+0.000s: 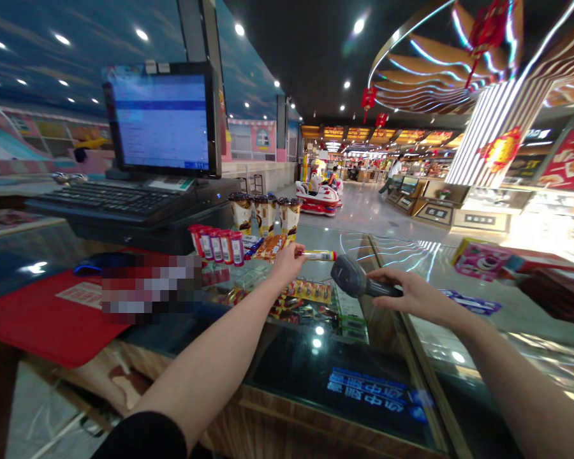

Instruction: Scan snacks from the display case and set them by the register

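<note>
My left hand (289, 262) pinches the left end of a thin yellow and red stick-shaped pack (320, 255), which lies level above the glass counter. In my right hand (402, 290) is the handle of a dark grey barcode scanner (348, 275), whose head faces the pack from close by. Just left of my left hand lie an orange snack packet (271, 246) and a blue packet (252, 245). Behind them stand three brown and white cups (264, 215) with dark lids. Several small tubes (217, 245) with red and purple caps stand in a row further left.
A lit monitor (162, 121) and a black keyboard (115, 196) stand at the left. A blue-edged mouse (88, 264) rests by a red mat (43, 319). Purple packets (473, 302) and a pink box (481, 260) lie on the right. Sweets show under the glass.
</note>
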{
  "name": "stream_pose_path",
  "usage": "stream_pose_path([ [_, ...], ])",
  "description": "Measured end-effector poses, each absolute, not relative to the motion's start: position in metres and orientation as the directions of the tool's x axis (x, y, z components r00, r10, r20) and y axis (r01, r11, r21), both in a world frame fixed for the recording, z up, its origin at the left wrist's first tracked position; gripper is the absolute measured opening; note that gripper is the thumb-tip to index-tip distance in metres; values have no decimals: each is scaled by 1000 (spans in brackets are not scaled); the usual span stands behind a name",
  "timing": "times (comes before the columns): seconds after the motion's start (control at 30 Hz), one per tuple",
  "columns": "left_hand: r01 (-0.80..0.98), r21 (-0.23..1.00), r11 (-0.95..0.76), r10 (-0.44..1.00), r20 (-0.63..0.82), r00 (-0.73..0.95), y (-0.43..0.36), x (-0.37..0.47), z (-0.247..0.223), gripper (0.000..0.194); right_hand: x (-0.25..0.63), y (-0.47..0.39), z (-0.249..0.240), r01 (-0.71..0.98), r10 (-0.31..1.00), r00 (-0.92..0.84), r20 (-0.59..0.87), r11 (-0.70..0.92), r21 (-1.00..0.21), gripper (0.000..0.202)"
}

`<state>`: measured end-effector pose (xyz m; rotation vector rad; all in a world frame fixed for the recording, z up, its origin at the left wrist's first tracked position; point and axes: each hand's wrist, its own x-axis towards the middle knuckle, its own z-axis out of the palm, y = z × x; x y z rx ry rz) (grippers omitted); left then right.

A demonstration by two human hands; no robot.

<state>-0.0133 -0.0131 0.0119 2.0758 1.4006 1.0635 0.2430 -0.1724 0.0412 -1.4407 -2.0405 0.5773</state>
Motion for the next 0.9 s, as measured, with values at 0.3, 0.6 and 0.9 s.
stream_pose_path([
  [0.3,573,708,-414,909,361,210,-13,-13,12,28,237,-170,31,707,938,-322,133,331,-625,55],
  [0.6,563,721,-403,914,352,202,-14,-13,12,27,236,-168,26,743,935,-343,91,329,-582,52],
  [0.9,601,683,-414,907,365,210,-19,-12,16,28,243,-168,34,694,962,-214,172,273,-666,54],
])
